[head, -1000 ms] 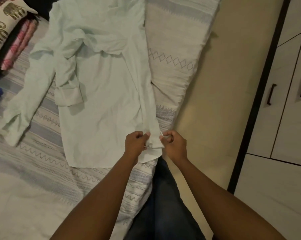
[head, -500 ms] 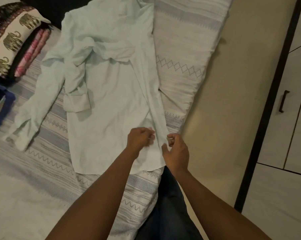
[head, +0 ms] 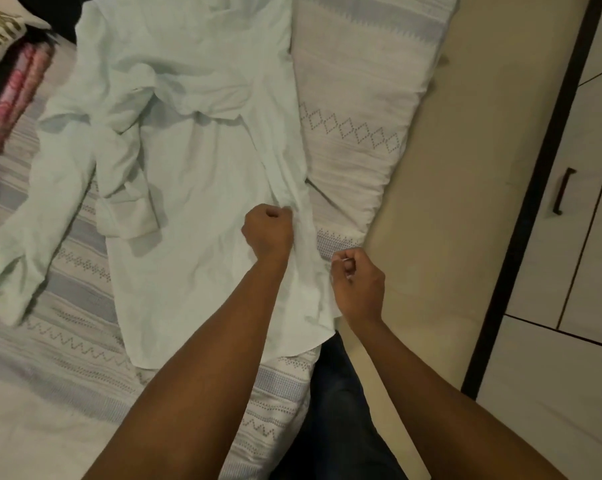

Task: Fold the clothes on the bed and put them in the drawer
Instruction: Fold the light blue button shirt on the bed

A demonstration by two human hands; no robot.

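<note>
The shirt lies spread on the bed. My left hand has a closed grip on its front edge; my right hand pinches that edge nearer the hem. I'd draw it taut and straight before folding.

Held both bare forearms outstretched, left hand fisted round a fold of the shirt, right hand pinching its edge.

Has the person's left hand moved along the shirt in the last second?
Yes. The left hand has climbed the edge of the shirt, away from its bottom hem toward the collar.
</note>
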